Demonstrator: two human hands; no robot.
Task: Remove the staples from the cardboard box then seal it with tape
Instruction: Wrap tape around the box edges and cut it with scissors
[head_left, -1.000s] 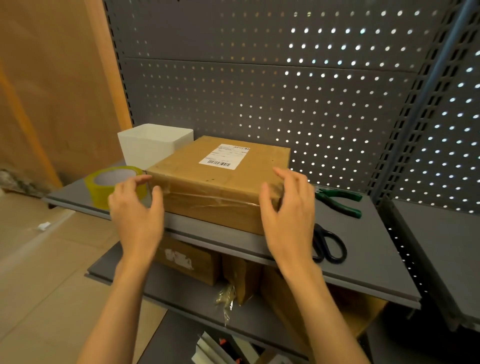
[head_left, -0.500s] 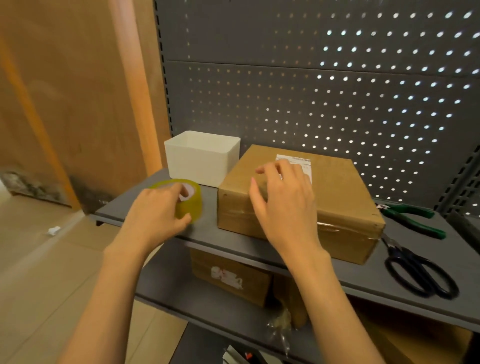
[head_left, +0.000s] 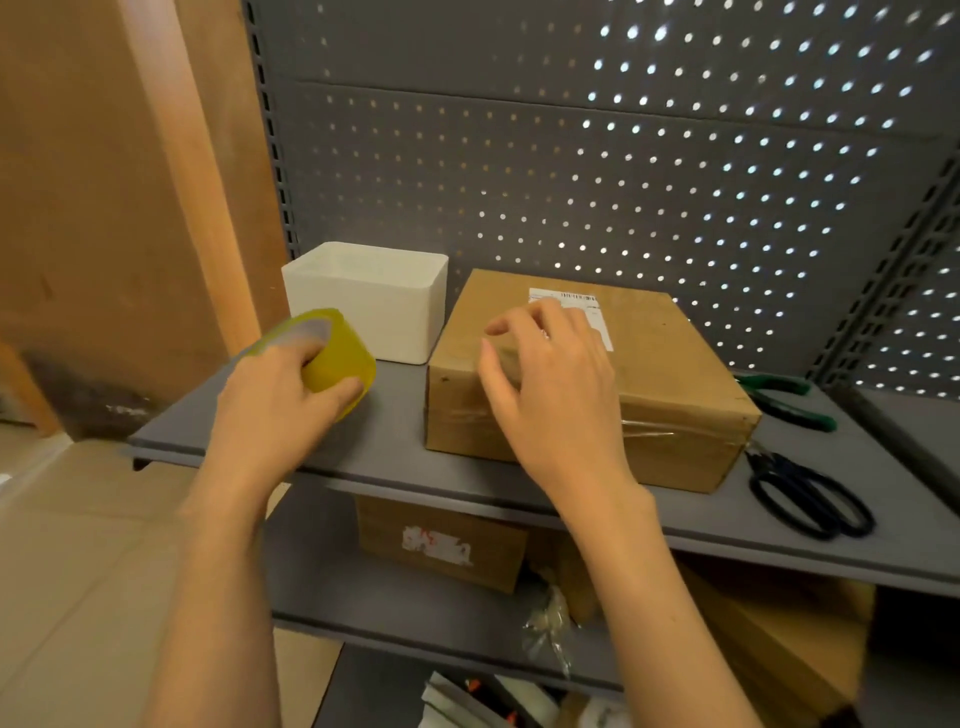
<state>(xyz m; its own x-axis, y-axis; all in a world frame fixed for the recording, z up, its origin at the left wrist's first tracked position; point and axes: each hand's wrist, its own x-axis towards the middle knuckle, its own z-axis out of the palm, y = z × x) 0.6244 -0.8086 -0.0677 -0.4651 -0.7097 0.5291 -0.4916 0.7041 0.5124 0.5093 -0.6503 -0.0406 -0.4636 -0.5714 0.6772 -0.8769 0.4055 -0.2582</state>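
A brown cardboard box (head_left: 670, 364) with a white shipping label lies on the grey shelf (head_left: 395, 447). Clear tape runs across its front face. My left hand (head_left: 275, 405) grips a yellow tape roll (head_left: 337, 358), fingers inside its core, and holds it tilted just above the shelf left of the box. My right hand (head_left: 550, 384) hovers over the box's near left corner, fingers spread and curled, holding nothing.
A white open bin (head_left: 374, 296) stands behind the tape roll. Green-handled pliers (head_left: 784, 400) and black scissors (head_left: 810, 499) lie on the shelf right of the box. A perforated grey panel backs the shelf. More cardboard boxes (head_left: 441, 545) sit on the lower shelf.
My left hand went from the box's left side to the tape roll, gripped it and tilted it up. My right hand shifted from the box's right corner to its left top.
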